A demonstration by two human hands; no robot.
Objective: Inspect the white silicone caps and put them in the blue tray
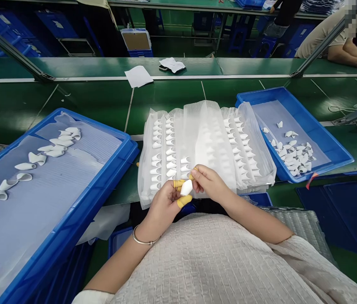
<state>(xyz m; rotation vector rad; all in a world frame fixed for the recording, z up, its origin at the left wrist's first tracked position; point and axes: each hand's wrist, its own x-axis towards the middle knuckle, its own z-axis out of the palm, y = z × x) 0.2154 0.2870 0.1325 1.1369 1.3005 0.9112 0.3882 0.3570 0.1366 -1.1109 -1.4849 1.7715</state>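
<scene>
Between the yellow-covered fingertips of my left hand (166,202) is a small white curved plastic piece (186,188), held just above the near edge of a tray. My right hand (208,181) is beside it, fingers pinched together and close to the piece; whether they grip anything is hidden. Beneath and beyond both hands lies a white tray (148,169) with rows of similar white pieces (171,154) in its slots. Thin translucent sheets (205,131) cover the tray's middle columns and part of its right side.
At left, a blue bin (131,145) holds several larger white curved pieces (37,158) on a liner. Another blue bin (333,147) at right contains a pile of small white pieces (297,156). White papers (139,77) lie on the far ledge. A co-worker's forearms (349,55) rest at upper right.
</scene>
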